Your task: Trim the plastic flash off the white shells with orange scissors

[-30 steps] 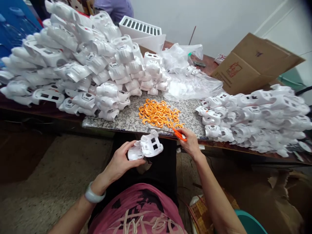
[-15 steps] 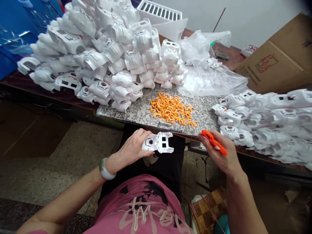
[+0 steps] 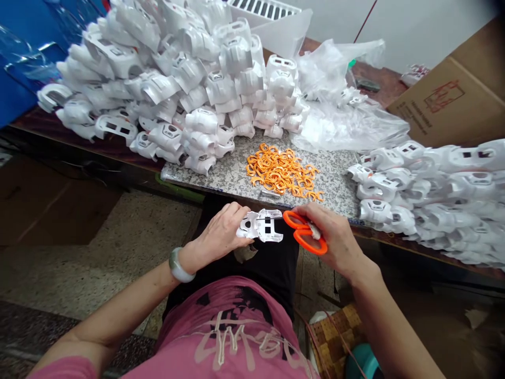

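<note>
Over my lap, my left hand (image 3: 224, 229) grips the left end of a white plastic part (image 3: 269, 226) with two dark square openings. Just right of that part, my right hand (image 3: 329, 231) is closed around scissors with orange handles (image 3: 311, 243); the two loops point toward the part. The blades are hard to make out. Beyond both hands, a heap of small orange pieces (image 3: 282, 171) lies on the speckled stone slab (image 3: 335, 181). At the slab's front edge rests a small metallic object (image 3: 270, 195).
A tall pile of white shells (image 3: 177, 79) covers the back left. More white shells (image 3: 434, 195) are stacked at the right. Behind the slab lie a clear plastic bag (image 3: 347, 123) and a cardboard box (image 3: 453, 89). A woven basket (image 3: 339, 337) stands low at the right.
My right hand has moved left with the scissors, bringing them beside the white part and turning so both orange loops show. The whole view has shifted slightly.
</note>
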The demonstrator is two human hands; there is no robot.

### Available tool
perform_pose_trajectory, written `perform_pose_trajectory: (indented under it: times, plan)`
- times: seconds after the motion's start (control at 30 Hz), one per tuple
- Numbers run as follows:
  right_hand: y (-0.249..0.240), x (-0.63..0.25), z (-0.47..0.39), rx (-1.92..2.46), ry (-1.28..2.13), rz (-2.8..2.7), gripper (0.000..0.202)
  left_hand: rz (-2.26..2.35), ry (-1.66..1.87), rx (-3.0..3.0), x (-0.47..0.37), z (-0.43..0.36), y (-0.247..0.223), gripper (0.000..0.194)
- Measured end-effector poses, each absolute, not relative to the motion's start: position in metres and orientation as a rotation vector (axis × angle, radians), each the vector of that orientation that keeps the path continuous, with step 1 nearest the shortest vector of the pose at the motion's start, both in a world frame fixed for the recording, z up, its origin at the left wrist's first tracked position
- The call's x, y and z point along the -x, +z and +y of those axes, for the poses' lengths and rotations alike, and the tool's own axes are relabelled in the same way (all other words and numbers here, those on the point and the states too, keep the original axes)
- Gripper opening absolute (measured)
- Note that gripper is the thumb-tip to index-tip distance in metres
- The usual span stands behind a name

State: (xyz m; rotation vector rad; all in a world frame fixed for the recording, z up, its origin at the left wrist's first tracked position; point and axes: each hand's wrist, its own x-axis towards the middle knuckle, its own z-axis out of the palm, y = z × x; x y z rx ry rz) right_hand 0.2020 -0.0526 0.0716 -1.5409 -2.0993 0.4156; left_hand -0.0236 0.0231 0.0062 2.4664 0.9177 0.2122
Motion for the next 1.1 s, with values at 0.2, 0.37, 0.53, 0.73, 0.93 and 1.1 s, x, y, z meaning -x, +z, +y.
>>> perform_pose_trajectory:
  times: [0.2, 0.37, 0.53, 0.73, 0.93, 1.1]
  plan:
    - [0.073, -0.200, -0.053, 1.505, 0.433, -2.126, 0.011, 0.900, 0.218, -2.468, 0.024, 0.023, 0.004, 0.044]
    - [0.074, -0.202, -0.053, 1.529, 0.452, -2.127, 0.011, 0.909, 0.230, -2.460, 0.025, 0.024, 0.001, 0.046]
    - [0.072, -0.200, -0.053, 1.509, 0.440, -2.176, 0.012, 0.901, 0.221, -2.470, 0.023, 0.023, 0.001, 0.043]
    - [0.070, -0.185, -0.050, 1.482, 0.478, -2.332, 0.020, 0.876, 0.236, -2.463, 0.020, 0.021, 0.002, 0.042]
    - [0.050, -0.174, -0.041, 1.575, 0.524, -2.424, 0.018, 0.864, 0.216, -2.458, 0.020, 0.019, 0.005, 0.039]
    - [0.046, -0.173, -0.041, 1.555, 0.443, -2.427, 0.016, 0.883, 0.198, -2.452, 0.024, 0.019, -0.002, 0.041]
